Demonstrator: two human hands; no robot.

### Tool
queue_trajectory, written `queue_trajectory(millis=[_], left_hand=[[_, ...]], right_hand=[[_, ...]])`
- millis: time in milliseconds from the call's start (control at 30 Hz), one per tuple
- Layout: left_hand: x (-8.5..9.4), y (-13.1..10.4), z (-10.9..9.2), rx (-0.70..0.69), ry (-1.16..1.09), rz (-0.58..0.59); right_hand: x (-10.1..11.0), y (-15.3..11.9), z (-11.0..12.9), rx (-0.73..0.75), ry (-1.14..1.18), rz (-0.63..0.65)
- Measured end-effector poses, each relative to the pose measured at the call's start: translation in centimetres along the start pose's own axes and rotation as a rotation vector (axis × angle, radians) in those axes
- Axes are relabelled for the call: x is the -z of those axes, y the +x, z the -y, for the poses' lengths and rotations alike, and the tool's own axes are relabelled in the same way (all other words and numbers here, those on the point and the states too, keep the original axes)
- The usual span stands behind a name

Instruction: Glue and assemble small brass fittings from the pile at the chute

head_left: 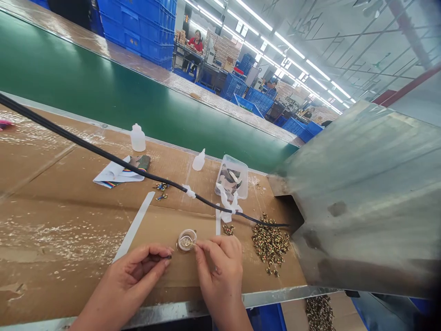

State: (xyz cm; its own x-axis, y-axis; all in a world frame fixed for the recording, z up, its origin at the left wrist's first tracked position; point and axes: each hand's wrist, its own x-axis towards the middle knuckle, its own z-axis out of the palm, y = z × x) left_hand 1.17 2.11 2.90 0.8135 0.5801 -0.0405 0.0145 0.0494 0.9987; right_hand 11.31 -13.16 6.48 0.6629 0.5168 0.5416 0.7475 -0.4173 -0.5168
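Note:
My left hand (pixel 134 278) is closed in a pinch on a small dark part (pixel 169 257), mostly hidden by the fingertips. To its right, a small round clear dish (pixel 178 242) stands on the cardboard. My right hand (pixel 222 264) is closed too, thumb and forefinger pinching a thin pale stick (pixel 191 243) whose far end reaches into the dish. Just beyond my right hand lies a little group of small dark and gold parts (pixel 228 229). A large heap of similar parts (pixel 270 241) spreads further right.
Across the cardboard-covered bench runs a black cable (pixel 103 153). Behind it are two white squeeze bottles (pixel 138 139), a clear plastic box (pixel 243 177) and a folded cloth (pixel 139 162). A metal housing (pixel 358 197) blocks the right side. Beyond lies a green conveyor belt (pixel 138 94).

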Motion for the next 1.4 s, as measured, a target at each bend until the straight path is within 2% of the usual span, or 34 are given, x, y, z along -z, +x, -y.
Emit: queue_trajectory(millis=[100, 200, 400, 500, 933, 1167, 1400], left_hand=[[0.2, -0.1, 0.5, 0.008, -0.003, 0.013], [0.1, 0.0, 0.8, 0.011, -0.009, -0.006], [0.0, -0.2, 0.8, 0.006, -0.028, -0.062], [0.0, -0.3, 0.7, 0.001, -0.029, -0.088], [-0.5, -0.2, -1.0, 0.049, -0.031, -0.127], [-0.5, -0.1, -1.9, 0.053, -0.006, -0.117], [-0.4, -0.1, -1.5, 0.073, -0.009, -0.099]], right_hand=[[0.0, -0.3, -0.2, -0.009, 0.015, 0.008], [0.1, -0.7, -0.4, -0.068, 0.099, -0.060], [-0.3, -1.9, 0.7, -0.395, 0.441, -0.103], [-0.6, -2.3, 1.7, -0.459, 0.504, -0.093], [-1.1, -2.6, 2.3, -0.275, 0.339, -0.158], [-0.9, -2.7, 2.6, -0.112, 0.248, -0.183], [-0.7, -2.5, 2.4, -0.102, 0.238, -0.165]])
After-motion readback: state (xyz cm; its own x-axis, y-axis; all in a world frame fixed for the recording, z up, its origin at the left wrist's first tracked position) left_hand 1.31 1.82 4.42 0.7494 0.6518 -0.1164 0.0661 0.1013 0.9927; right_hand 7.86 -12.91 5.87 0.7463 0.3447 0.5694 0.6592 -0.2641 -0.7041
